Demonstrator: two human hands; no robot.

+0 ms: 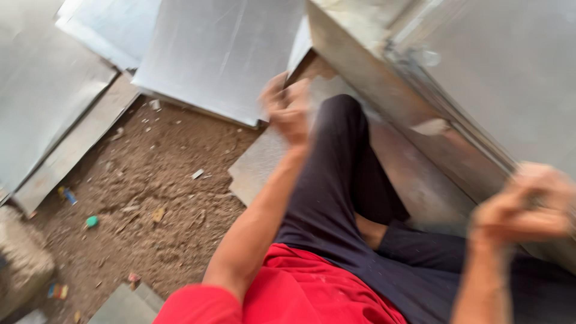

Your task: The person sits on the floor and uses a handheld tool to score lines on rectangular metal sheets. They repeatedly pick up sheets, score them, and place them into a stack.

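right hand (528, 207) curls closed on the near edge of the tilted metal sheet (480, 78) at right, left hand (288, 108) blurred, grip unclear; sharp edge may cut or slip.

The left hand (288, 108) sits at upper centre of the frame, blurred, its bare arm stretched up from the red sleeve at the bottom. The right hand (528, 204) is at the right edge, fingers curled, blurred too, forearm rising from the lower right corner.
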